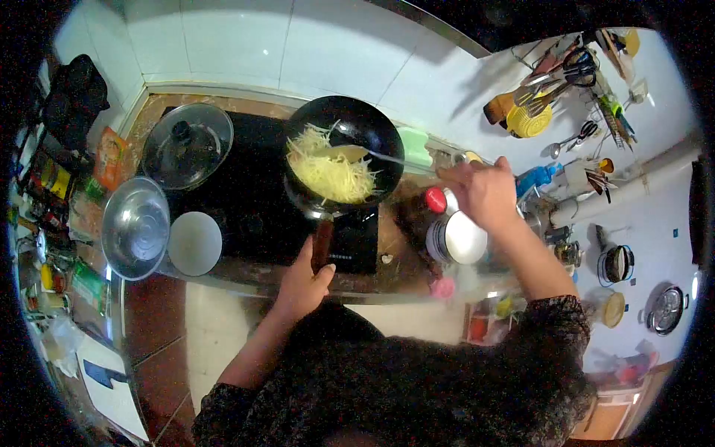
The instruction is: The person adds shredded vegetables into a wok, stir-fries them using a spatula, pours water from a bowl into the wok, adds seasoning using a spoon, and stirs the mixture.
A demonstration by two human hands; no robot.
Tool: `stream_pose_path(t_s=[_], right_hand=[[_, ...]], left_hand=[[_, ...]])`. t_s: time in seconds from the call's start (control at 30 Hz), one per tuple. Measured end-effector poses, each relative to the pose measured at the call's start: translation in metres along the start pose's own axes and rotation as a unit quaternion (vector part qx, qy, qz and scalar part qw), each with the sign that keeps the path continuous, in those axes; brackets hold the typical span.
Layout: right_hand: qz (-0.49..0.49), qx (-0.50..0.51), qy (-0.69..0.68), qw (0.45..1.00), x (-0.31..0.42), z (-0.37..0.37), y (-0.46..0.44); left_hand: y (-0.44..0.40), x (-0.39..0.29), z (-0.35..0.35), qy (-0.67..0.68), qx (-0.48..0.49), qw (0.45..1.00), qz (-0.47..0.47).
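Note:
A black wok (386,130) sits on the dark cooktop with a heap of pale yellow shreds (328,177), which look like shredded potato, on its left side. My left hand (302,284) is closed around the wok's brown handle (322,242), which points toward my body. On the right, my right hand (488,195) grips the end of a long-handled spatula (350,153). Its head rests among the shreds, partly covered by them. Below my right hand stand a white bowl (466,238) and a red-lidded container (436,200).
Left of the wok on the counter are a glass lid (188,145), a metal basin (135,227) and a white bowl (195,243). A light green container (414,145) stands by the tiled wall. Utensils (544,89) hang at the upper right. Packets (89,283) crowd the far left.

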State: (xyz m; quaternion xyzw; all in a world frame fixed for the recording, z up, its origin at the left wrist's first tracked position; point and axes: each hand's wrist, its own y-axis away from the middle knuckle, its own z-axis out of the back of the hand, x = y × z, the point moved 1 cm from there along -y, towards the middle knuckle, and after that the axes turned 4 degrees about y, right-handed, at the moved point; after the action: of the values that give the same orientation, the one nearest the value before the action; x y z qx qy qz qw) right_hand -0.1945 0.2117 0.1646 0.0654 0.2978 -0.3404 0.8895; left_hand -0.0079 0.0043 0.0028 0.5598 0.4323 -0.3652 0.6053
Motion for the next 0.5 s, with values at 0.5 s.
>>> stream_pose_path(t_s=[0.5], right_hand=[[0.184, 0.138, 0.007, 0.973, -0.006, -0.012, -0.135]], left_hand=[[-0.001, 0.003, -0.001, 0.005, -0.017, 1.000, 0.019]])
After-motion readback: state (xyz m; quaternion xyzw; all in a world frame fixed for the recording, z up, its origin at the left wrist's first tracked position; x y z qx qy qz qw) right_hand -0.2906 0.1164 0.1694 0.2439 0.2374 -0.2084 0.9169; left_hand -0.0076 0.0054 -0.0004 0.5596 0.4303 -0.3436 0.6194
